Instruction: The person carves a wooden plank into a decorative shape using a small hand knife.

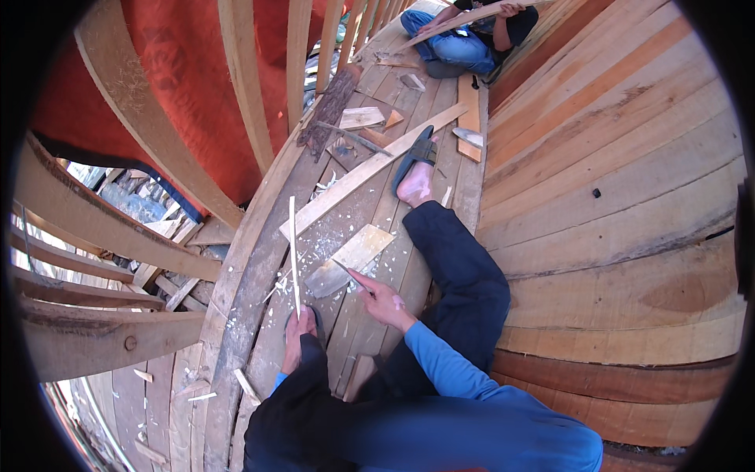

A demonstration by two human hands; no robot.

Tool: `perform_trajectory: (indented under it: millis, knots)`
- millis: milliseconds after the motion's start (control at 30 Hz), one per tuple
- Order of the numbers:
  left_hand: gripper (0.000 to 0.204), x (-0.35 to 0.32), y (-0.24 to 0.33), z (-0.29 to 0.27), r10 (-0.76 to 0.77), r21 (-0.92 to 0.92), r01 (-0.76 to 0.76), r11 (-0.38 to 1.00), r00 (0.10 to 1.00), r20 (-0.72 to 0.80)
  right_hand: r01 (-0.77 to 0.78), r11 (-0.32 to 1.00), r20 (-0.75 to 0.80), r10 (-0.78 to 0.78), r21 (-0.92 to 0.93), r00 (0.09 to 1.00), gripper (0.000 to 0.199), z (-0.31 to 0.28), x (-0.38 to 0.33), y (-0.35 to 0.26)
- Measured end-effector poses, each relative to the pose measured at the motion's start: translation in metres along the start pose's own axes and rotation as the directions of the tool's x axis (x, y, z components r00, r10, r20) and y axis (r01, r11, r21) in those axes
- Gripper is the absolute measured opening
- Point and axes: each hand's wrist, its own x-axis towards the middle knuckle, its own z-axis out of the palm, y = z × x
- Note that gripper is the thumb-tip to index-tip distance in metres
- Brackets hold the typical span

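My left hand (292,340) grips the lower end of a thin pale wooden strip (292,244), which stands nearly upright over the plank floor. To its right, my right hand (381,299) holds a small blade (350,274) whose tip points up-left and rests at the edge of a flat pale board (352,256) lying on the floor. Pale wood shavings (277,287) lie scattered around the strip and the board. My leg in dark trousers (452,267) stretches ahead, the foot in a dark sandal (415,161).
A long plank (370,169) lies diagonally beyond the board. Offcuts (362,118) and a dark bark slab (330,110) lie farther up. Curved hull ribs (118,228) rise at left, planked hull wall (613,173) at right. Another person (472,35) sits at the far end holding a board.
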Motion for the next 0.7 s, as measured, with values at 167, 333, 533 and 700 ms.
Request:
perform_trajectory:
  millis: [167, 333, 533, 700]
  knots:
    - [0.040, -0.010, 0.013, 0.016, 0.121, 0.265, -0.098, 0.959, 0.990, -0.071, 0.192, 0.981, -0.004, -0.192, -0.030, 0.981, 0.056, 0.005, -0.004, 0.003]
    - [0.042, 0.000, -0.002, 0.004, 0.198, 0.403, -0.122, 0.907, 0.968, -0.152, 0.204, 0.978, 0.037, -0.203, -0.043, 0.979, 0.056, 0.001, 0.000, -0.014]
    - [0.043, 0.004, 0.000, 0.001, 0.154, 0.619, -0.023, 0.785, 0.975, -0.159, 0.161, 0.983, 0.128, -0.149, -0.090, 0.980, 0.059, 0.001, -0.007, -0.037]
    - [0.037, 0.004, 0.000, 0.006, 0.179, 0.486, -0.091, 0.869, 0.974, -0.136, 0.305, 0.943, 0.210, -0.273, -0.136, 0.939, 0.062, 0.009, -0.007, -0.025]
